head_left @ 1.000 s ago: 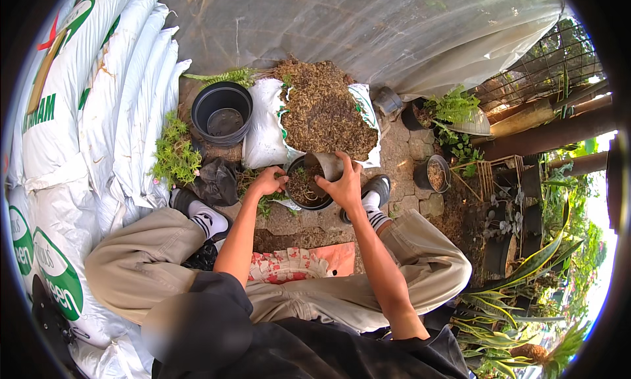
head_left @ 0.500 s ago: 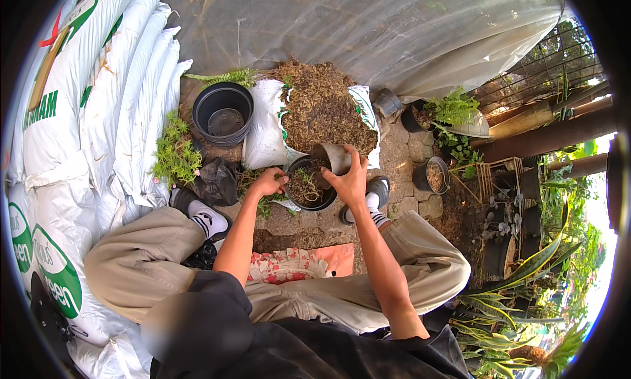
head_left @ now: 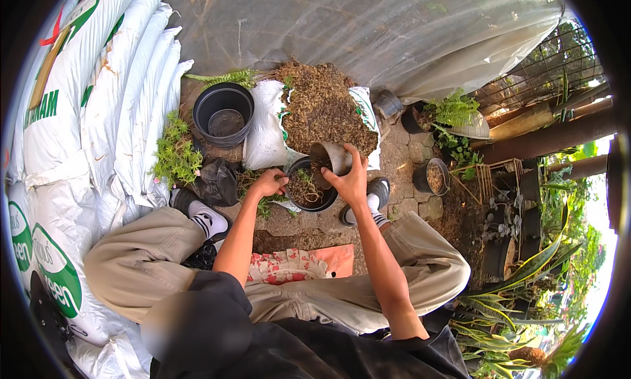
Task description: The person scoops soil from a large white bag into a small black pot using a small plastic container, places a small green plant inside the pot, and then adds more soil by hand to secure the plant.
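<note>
In front of me a round black pot [head_left: 320,207] holds dark soil and a small green plant [head_left: 304,187] with thin stems and pale roots. My right hand [head_left: 351,180] is closed round a small grey-brown pot [head_left: 338,157], tilted on its side over the black pot's far right rim, its mouth toward the plant. At the black pot's left rim is my left hand [head_left: 268,182], its fingers curled together in a pinch; what is between them, if anything, is too small to make out.
Just beyond lies an opened white sack [head_left: 265,146] topped by a heap of brown potting mix [head_left: 322,106]. Stacked black pots [head_left: 223,113] stand left of it, near a leafy plant [head_left: 176,154] and white sacks [head_left: 131,96]. A soil-filled pot [head_left: 434,177] stands to the right.
The small pot in my right hand has tilted slightly and shifted a little left. My left hand has barely moved.
</note>
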`<state>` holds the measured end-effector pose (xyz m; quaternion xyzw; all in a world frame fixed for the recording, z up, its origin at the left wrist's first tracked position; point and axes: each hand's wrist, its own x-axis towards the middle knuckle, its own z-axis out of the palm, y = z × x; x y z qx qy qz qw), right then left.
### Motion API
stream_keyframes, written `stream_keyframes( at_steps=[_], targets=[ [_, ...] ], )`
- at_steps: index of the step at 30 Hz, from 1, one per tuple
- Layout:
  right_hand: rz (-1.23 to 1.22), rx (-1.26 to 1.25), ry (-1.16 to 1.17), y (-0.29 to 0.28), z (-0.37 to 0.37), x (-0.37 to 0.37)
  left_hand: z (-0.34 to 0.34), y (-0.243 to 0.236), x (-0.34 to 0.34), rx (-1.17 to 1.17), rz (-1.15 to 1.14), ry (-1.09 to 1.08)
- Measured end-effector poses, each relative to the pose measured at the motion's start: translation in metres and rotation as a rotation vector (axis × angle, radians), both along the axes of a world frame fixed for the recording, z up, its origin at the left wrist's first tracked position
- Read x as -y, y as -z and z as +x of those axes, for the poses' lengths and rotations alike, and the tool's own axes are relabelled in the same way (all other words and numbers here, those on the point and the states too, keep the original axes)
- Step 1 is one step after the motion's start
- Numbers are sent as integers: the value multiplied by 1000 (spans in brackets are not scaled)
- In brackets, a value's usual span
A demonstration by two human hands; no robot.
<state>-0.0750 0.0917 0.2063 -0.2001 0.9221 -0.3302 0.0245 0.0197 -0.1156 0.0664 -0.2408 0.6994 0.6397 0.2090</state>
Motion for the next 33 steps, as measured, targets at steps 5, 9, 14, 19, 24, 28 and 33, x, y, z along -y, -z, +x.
stream_keyframes(
  at_steps=[5, 9, 14, 19, 24, 28, 33],
  targets=[
    [3, -19, -23, -1, 1, 1, 0, -3, 0, 11, -13, 5],
    [35, -13, -7, -4, 3, 4, -1, 0, 0, 18, -30, 22],
    [40, 3, 3, -5, 3, 3, 0, 3, 0, -12, -45, 25],
    [39, -22, 21, -6, 1, 2, -1, 4, 1, 11, -11, 13],
    [152, -153, 21, -10, 4, 2, 0, 8, 1, 6, -10, 11],
    [-20, 0, 48, -6, -3, -4, -1, 10, 1, 9, -17, 10],
    [-67, 52, 100, 6, -14, -14, -4, 8, -2, 4, -36, 20]
  ],
)
